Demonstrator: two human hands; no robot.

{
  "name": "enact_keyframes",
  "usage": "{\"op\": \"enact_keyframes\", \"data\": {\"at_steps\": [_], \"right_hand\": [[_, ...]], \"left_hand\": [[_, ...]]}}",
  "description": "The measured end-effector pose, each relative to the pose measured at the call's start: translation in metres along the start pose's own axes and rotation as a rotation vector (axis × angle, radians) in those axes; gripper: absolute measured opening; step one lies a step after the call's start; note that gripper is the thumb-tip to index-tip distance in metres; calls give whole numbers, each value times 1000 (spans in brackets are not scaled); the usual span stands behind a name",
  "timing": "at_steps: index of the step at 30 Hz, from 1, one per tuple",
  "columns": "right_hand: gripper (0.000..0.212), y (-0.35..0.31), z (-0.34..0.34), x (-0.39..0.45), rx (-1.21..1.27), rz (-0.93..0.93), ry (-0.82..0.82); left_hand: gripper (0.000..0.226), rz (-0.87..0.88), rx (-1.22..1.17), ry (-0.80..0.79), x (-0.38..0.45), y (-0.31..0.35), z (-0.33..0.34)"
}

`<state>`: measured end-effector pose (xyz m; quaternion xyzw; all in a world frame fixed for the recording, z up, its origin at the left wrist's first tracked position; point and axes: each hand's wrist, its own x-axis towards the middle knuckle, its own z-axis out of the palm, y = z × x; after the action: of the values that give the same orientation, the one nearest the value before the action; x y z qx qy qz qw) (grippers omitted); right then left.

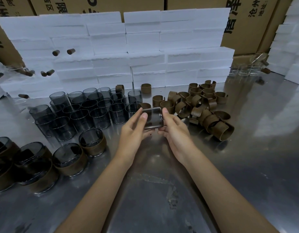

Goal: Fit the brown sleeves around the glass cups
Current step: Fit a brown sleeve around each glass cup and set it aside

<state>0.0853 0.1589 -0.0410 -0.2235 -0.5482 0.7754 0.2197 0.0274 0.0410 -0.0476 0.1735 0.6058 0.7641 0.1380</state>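
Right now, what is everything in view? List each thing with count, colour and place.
held cup: one, smoky glass, between both hands, on its side.
bare cups: a couple of dozen, smoky grey, upright, left of centre.
sleeved cups: several, brown-wrapped, near left.
loose sleeves: a large pile, brown, right of centre.
foam blocks: many, white, stacked behind.
cardboard boxes: several, tan, at the back.
table: one, shiny metal.
left hand: grips the cup's left end.
right hand: grips its right end.
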Motion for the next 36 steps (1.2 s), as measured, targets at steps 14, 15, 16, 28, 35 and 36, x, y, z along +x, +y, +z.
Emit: {"op": "enact_keyframes", "data": {"at_steps": [14, 15, 16, 28, 35, 36], "right_hand": [[19, 13, 0, 2, -468, -400, 37], [17, 14, 0, 3, -508, -405, 49], [17, 16, -1, 5, -571, -410, 70], [34, -14, 18, 79, -1237, -86, 108], [36, -14, 2, 36, -773, -418, 225], [35, -15, -1, 26, -759, -487, 231]], "left_hand": [[51, -131, -239, -13, 5, -4, 1], [54, -125, -262, 1, 7, -4, -2], [54, -117, -274, 4, 8, -4, -3], [34, -149, -274, -88, 13, -3, -10], [28, -223, -354, -50, 14, 0, -12], [32, -228, -358, -47, 13, 2, -11]]}}
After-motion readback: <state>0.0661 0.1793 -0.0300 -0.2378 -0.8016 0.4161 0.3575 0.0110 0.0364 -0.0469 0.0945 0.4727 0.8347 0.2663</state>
